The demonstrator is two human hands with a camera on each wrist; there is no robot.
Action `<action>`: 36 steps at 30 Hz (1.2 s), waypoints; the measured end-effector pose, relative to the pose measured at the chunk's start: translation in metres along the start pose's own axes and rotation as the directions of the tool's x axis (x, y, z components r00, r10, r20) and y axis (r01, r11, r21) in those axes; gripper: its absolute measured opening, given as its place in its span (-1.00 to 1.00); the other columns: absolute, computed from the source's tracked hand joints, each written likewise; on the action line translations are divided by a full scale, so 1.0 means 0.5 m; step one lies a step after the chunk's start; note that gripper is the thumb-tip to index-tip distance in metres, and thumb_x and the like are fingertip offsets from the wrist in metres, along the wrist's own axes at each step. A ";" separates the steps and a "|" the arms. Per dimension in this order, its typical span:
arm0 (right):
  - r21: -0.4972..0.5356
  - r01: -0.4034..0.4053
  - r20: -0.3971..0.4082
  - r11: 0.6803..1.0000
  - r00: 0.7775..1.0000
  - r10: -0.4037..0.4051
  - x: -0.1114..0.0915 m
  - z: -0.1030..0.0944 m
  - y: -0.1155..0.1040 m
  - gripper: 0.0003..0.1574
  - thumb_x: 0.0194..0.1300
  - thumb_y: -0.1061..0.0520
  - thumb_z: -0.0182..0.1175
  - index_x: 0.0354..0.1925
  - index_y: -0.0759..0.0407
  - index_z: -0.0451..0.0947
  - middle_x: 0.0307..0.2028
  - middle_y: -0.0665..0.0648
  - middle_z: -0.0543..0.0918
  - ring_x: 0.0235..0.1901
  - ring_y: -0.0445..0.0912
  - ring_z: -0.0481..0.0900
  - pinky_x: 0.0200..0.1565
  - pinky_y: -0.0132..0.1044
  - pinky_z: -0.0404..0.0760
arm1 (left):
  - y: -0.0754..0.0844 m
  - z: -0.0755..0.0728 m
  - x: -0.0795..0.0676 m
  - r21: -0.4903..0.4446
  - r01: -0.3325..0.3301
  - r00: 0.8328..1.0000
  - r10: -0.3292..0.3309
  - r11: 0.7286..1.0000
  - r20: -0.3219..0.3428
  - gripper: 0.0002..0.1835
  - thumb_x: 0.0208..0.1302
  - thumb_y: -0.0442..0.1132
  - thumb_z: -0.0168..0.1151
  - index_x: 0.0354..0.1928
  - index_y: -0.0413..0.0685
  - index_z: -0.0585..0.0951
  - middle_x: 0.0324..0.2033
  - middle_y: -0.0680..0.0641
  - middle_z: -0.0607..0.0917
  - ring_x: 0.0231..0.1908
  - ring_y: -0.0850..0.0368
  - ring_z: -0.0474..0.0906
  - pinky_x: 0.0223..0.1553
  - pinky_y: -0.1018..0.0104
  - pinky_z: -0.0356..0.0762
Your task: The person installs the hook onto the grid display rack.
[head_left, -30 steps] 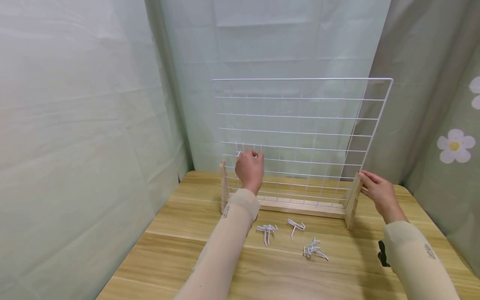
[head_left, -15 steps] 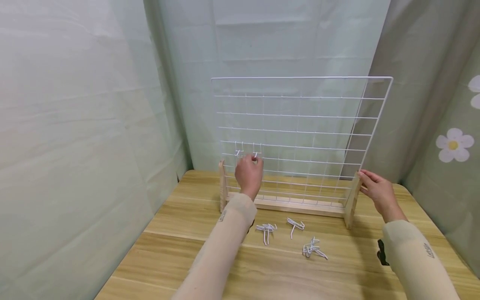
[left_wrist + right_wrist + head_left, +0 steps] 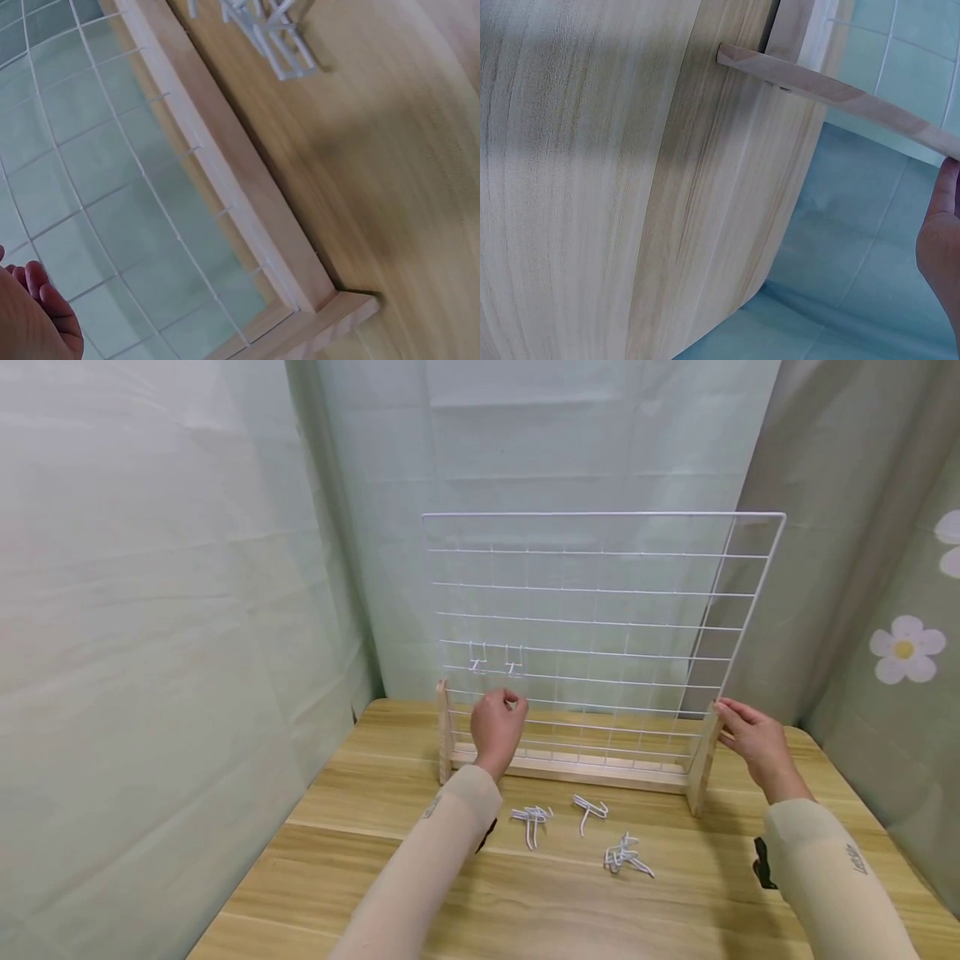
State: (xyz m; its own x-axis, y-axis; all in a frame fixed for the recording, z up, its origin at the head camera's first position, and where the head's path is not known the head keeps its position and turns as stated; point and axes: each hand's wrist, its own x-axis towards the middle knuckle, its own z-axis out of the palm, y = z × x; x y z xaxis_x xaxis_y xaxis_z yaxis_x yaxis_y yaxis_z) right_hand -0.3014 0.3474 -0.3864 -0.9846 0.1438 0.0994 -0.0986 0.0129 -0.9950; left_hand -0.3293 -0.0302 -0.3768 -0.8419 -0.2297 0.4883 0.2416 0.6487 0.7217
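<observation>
Head: left hand, fingers curled in, just below two hung hooks on wire grid — right hand pinches right wooden upright; loose hooks on table. Left wrist: curled fingers near grid. Right wrist: fingertips touch upright's edge.

And there's the left hand, its back covering most of its fingers, and the left wrist view chops it at the left edge; over right, the right hand on the wooden post gets cut off too, by its own wrist view; sleeve lettering too small to read, near hooks too tangled to count
</observation>
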 end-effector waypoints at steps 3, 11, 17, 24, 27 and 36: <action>-0.002 0.002 0.000 1.000 1.000 -0.002 -0.001 0.000 -0.001 -0.41 0.38 -0.10 0.21 0.24 0.19 0.47 -0.22 -0.30 0.58 -0.18 -0.38 0.51 -0.24 -0.55 0.58 | -0.010 0.004 -0.005 0.004 -0.019 0.999 0.019 1.000 0.026 -0.83 0.26 -0.15 0.24 -0.35 -0.08 0.70 -0.53 0.03 0.59 -0.51 0.10 0.49 -0.45 0.20 0.46; -0.123 -0.021 -0.011 0.992 1.000 0.020 0.000 0.003 -0.002 -0.16 0.38 -0.20 0.15 0.41 0.28 0.29 -0.07 -0.21 0.51 -0.03 -0.29 0.46 0.03 -0.34 0.49 | -0.041 0.005 -0.020 0.037 -0.046 0.995 0.043 0.998 0.091 -0.86 0.23 -0.12 0.27 -0.38 -0.01 0.68 -0.54 0.07 0.54 -0.50 0.12 0.45 -0.47 0.23 0.40; -0.065 -0.008 -0.005 0.998 1.000 0.008 0.000 0.001 -0.002 -0.23 0.38 -0.15 0.19 0.36 0.26 0.35 -0.16 -0.27 0.54 -0.11 -0.35 0.49 -0.14 -0.50 0.56 | -0.064 -0.002 -0.030 -0.010 -0.047 0.990 0.047 0.999 0.136 -0.87 0.23 -0.12 0.32 -0.35 -0.02 0.69 -0.49 0.07 0.56 -0.46 0.13 0.45 -0.44 0.24 0.41; -0.113 -0.018 -0.011 0.993 1.000 0.016 -0.001 0.001 -0.003 -0.20 0.38 -0.18 0.16 0.38 0.26 0.33 -0.12 -0.26 0.52 -0.07 -0.34 0.47 0.03 -0.35 0.50 | -0.096 -0.009 -0.036 -0.080 -0.074 0.963 0.092 0.994 0.253 -0.83 0.25 -0.13 0.33 -0.21 -0.06 0.70 -0.40 0.02 0.60 -0.36 0.13 0.47 -0.30 0.25 0.47; -0.131 -0.023 -0.013 0.991 1.000 0.022 -0.001 0.003 -0.004 -0.14 0.39 -0.19 0.15 0.41 0.31 0.27 -0.12 -0.26 0.51 -0.04 -0.32 0.47 0.09 -0.25 0.44 | -0.106 -0.013 -0.041 -0.121 -0.073 0.950 0.106 0.990 0.294 -0.80 0.27 -0.13 0.34 -0.17 -0.09 0.70 -0.35 0.00 0.62 -0.32 0.12 0.49 -0.24 0.24 0.49; -0.094 -0.025 -0.012 0.995 1.000 0.024 0.002 0.001 -0.005 -0.12 0.38 -0.18 0.17 0.42 0.33 0.25 -0.16 -0.29 0.52 -0.07 -0.34 0.48 -0.09 -0.47 0.55 | -0.135 -0.021 -0.064 -0.177 -0.021 0.913 0.091 0.984 0.398 -0.76 0.25 -0.15 0.38 -0.14 -0.15 0.69 -0.36 -0.01 0.62 -0.32 0.14 0.48 -0.25 0.27 0.49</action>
State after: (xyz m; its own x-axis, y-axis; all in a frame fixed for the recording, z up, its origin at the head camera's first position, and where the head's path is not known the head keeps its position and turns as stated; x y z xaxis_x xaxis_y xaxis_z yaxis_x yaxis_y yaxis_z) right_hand -0.3023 0.3473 -0.3839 -0.9848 0.1561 0.0757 -0.0601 0.1023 -0.9929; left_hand -0.3134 -0.0742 -0.4360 -0.9388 0.1380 0.3157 0.3403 0.5151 0.7867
